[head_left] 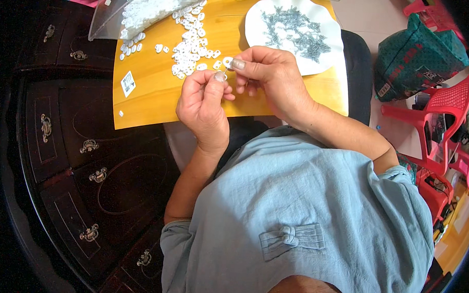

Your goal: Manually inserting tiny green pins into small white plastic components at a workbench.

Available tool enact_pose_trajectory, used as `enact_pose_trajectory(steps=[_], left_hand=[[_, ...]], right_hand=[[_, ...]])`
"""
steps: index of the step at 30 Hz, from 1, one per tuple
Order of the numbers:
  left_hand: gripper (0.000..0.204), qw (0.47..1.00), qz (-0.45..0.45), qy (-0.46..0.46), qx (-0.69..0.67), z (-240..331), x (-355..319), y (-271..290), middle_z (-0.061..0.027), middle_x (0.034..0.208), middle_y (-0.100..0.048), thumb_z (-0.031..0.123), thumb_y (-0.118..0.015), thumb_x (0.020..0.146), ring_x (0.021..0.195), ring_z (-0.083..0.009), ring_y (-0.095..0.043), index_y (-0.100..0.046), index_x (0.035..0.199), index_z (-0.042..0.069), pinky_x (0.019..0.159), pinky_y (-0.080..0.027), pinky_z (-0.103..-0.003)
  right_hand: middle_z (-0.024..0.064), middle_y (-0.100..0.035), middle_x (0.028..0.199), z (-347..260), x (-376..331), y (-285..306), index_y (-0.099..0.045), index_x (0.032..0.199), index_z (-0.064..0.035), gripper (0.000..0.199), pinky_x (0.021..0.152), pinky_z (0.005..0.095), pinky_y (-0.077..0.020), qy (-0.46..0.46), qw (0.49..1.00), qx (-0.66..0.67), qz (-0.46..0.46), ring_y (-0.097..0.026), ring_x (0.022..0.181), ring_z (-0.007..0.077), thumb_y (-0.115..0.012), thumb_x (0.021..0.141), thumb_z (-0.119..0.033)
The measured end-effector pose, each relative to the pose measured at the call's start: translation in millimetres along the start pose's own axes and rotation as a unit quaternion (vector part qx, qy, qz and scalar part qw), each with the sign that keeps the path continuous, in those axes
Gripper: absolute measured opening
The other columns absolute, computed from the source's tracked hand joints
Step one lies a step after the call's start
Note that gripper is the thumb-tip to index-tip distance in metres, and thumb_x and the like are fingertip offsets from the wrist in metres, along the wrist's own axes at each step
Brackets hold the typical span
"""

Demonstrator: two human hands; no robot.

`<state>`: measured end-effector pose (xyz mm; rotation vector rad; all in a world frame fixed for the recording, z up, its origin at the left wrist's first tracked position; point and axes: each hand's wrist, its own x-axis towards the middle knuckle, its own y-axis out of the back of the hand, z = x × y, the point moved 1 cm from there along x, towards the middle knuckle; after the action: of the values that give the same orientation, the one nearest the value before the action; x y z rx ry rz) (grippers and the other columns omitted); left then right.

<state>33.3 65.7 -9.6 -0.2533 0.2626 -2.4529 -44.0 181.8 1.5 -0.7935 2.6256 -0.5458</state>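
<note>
My right hand (pixel 278 75) pinches a small white oval plastic piece (pixel 227 62) between thumb and forefinger. Just left of it, the thumb and fingers of my left hand (pixel 207 101) are pressed together on something too small to make out. The two hands nearly meet above the yellow tabletop (pixel 148 105). Beyond my left hand, many similar white pieces with holes (pixel 188 54) lie in a loose pile. A white scalloped plate (pixel 253 28) behind my right hand bears many small grey slender parts (pixel 315 41) and some white bits.
A clear container (pixel 105 18) spills white pieces at the far left. A printed white label (pixel 127 84) lies on the tabletop. Dark wooden drawers (pixel 65 109) stand to the left. At the right are a green bag (pixel 418 55) and a red plastic chair (pixel 445 102).
</note>
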Motion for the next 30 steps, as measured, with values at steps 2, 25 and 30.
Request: enact_pose_trajectory(steps=[2, 25, 30], left_hand=[[0.005, 1.0, 0.0, -0.001, 0.002, -0.4, 0.2, 0.3, -0.0055, 0.078, -0.06, 0.001, -0.058, 0.091, 0.064, -0.0096, -0.057, -0.058, 0.092, -0.004, 0.058, -0.05, -0.023], [0.008, 0.999, -0.002, 0.045, -0.025, -0.6, -0.6, -3.3, -0.007, 0.075, -0.061, 0.004, -0.058, 0.092, 0.062, -0.0108, -0.057, -0.058, 0.092, -0.004, 0.057, -0.05, -0.024], [0.009, 0.997, -0.022, 0.053, -0.049, 0.4, -0.5, -2.5, -0.0082, 0.078, -0.062, 0.004, -0.059, 0.093, 0.064, -0.0118, -0.058, -0.058, 0.095, -0.004, 0.057, -0.05, -0.024]], right_hand=[[0.0007, -0.063, 0.071, 0.2, -0.1, 0.7, -0.065, 0.086, -0.0034, 0.011, 0.055, 0.0194, -0.04, 0.002, 1.0, -0.004, -0.001, -0.057, 0.062, 0.007, -0.062, 0.092, -0.011], [0.0023, -0.063, 0.073, 7.3, -0.8, 3.2, -0.066, 0.09, -0.0018, 0.012, 0.057, 0.02, -0.0415, 0.015, 1.0, -0.02, -0.017, -0.057, 0.065, 0.0073, -0.062, 0.093, -0.013], [0.0025, -0.063, 0.073, 5.8, -1.4, 3.5, -0.066, 0.089, -0.0019, 0.013, 0.057, 0.0201, -0.0416, 0.015, 0.999, -0.02, -0.021, -0.057, 0.065, 0.0077, -0.061, 0.093, -0.014]])
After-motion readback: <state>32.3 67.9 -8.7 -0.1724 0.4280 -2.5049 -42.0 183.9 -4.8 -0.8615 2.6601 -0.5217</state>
